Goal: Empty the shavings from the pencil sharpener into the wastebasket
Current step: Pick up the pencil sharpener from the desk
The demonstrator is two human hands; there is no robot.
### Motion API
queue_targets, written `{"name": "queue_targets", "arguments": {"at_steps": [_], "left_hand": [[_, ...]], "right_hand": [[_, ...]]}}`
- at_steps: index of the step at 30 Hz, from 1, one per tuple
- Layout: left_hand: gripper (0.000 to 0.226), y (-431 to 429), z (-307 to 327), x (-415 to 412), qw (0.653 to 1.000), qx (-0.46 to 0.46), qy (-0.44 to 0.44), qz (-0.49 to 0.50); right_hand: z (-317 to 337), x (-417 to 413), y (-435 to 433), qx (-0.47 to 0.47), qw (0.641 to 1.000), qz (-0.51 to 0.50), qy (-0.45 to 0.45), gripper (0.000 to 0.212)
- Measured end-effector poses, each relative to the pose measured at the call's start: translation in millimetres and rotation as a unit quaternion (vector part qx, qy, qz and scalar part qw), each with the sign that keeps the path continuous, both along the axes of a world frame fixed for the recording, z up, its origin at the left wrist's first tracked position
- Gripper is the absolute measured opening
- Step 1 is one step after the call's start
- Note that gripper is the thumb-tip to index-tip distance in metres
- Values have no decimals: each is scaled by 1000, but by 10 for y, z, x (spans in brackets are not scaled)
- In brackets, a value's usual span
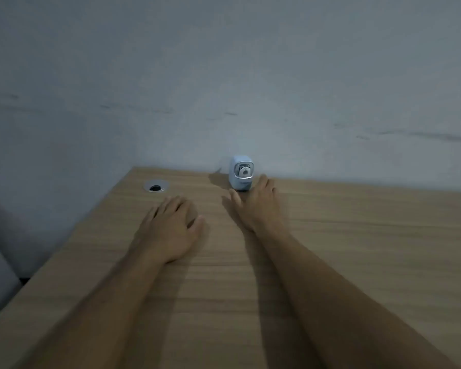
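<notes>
The task looks barely begun. The pencil sharpener (240, 173), a small pale blue box with a panda figure behind a clear front window, stands upright at the far edge of the desk (357, 235), against the wall (224, 75), just beyond the fingertips of the right hand (258, 206). That hand reaches forward with its fingers stretched and its thumb spread to the side; it is open and holds nothing, and its fingertips are at the sharpener's lower right corner, though I cannot tell whether they touch it. The left hand (171, 230) lies flat on the desk, palm down, fingers loosely spread, empty, well short of the sharpener and to its left. Ahead of the left hand sits a round cable hole (156, 186) with a metal rim.

Nothing of the sharpener appears opened or pulled out, so the shavings, if any, are presumably inside; the window is too small to show them. No wastebasket is in view. By my reckoning everything is left: gripping the sharpener, removing its shavings tray, carrying it to the wastebasket, and tipping it out.
</notes>
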State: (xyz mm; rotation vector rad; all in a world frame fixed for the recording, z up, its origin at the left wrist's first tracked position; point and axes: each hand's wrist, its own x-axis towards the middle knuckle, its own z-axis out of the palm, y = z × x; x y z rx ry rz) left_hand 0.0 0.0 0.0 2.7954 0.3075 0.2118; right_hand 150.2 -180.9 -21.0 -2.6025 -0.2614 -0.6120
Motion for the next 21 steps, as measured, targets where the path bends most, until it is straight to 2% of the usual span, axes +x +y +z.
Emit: {"name": "queue_targets", "arguments": {"at_steps": [3,9,13,16,19,21], "left_hand": [[77,32,-26,31,1000,2,-6,-4],[73,7,-12,50,1000,10,-16,-4],[66,21,4,44,1000,3,-24,6],[55,79,19,5,993,-86,-81,-22],[31,22,125,-148,970,-187,-148,-41],[29,-51,168,-279,954,-240,-173,-52]], "right_hand": [[89,145,139,62,998,-5,-7,81],[164,389,279,67,998,-8,8,70],[124,317,199,92,995,20,24,70],[96,36,64,116,991,56,34,69],[98,-358,-141,124,987,92,48,66],[99,-671,-300,128,983,117,61,64]]}}
